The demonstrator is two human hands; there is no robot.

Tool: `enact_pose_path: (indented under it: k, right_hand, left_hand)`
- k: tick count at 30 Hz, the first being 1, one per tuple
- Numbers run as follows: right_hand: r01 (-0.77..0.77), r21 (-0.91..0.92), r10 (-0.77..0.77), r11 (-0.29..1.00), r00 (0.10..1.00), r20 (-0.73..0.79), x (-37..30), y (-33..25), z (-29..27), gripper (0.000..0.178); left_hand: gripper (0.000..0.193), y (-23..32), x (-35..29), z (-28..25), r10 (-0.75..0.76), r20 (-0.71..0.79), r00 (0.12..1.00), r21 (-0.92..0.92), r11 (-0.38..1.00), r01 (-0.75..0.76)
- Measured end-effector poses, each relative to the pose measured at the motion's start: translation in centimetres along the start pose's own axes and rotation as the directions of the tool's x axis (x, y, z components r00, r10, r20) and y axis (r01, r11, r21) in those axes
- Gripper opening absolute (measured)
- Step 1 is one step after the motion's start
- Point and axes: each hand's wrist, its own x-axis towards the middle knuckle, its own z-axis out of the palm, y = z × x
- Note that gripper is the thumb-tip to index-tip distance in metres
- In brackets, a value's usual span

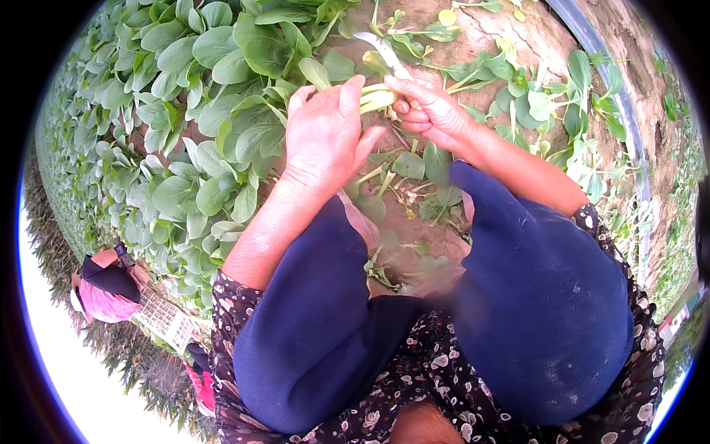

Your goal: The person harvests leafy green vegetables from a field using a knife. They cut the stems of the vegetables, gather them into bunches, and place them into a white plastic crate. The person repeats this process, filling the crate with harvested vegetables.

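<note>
The person is squatting over a vegetable bed and is trimming a small leafy green plant with pale green stalks [376, 98], which is being held up just above the bare brown soil [436, 29] at the edge of the dense bed of broad-leaved green plants [192, 89]. The left hand [325, 133] is wrapping its grip around the leafy end of the plant, fingers curled closed and thumb pointing toward the stalks. The right hand [433, 111] is closing its grip on the handle of a thin pale-bladed knife [384, 53] — the blade is pointing up and away from the wrist, with its lower part lying just beside the stalk base. By my judgement the step in hand is the cutting or cleaning of the stalk end, and the next move is calling for a short, controlled stroke of the blade across the base, with the left fingers staying clear of the edge and the plant turning a little to show any remaining root or spoiled leaf. Counting: one plant is being held, one knife, two hands at work; loose trimmed green leaves [414, 166] are lying scattered on the soil between the two dark blue trousered knees [547, 296] — too many and too overlapped to number. Another person in a pink head covering [107, 300] is crouching at the lower left, well apart, beside a pale slatted plastic crate [166, 318].
</note>
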Motion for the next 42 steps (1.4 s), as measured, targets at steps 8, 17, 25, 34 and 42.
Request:
enact_pose_path:
  k: [8, 17, 25, 34, 42]
  right_hand:
    - [-0.057, -0.031, 0.058, 0.998, 0.998, 0.03, -2.8, -0.2, 1.0, 0.013]
    - [-0.027, -0.386, 0.017, 0.922, 0.999, -0.029, -7.3, -3.5, -0.4, 0.016]
    - [0.054, -0.688, -0.223, 0.724, 0.962, -0.159, -5.5, -1.9, -3.7, 0.025]
    - [0.074, -0.543, -0.155, 0.837, 0.982, -0.105, -4.4, -2.3, 0.3, 0.028]
    - [-0.032, -0.484, 0.023, 0.875, 0.999, -0.023, -5.5, -2.4, -0.3, 0.019]
  left_hand:
    - [0.041, 1.1, 1.3, 4.6, 0.092, -0.009, 0.996, 0.051, 0.994, -0.092]
    - [0.033, 5.9, 0.8, 2.4, -0.047, 0.184, 0.982, -0.583, 0.799, 0.148]
    - [0.029, 1.3, 2.1, 3.6, -0.213, 0.227, 0.95, -0.462, 0.835, 0.298]
    - [0.039, 1.8, 1.3, 2.6, -0.16, 0.386, 0.909, -0.433, 0.838, 0.332]
    - [0.033, 1.5, 1.1, 3.2, -0.162, 0.289, 0.944, -0.079, 0.978, 0.192]
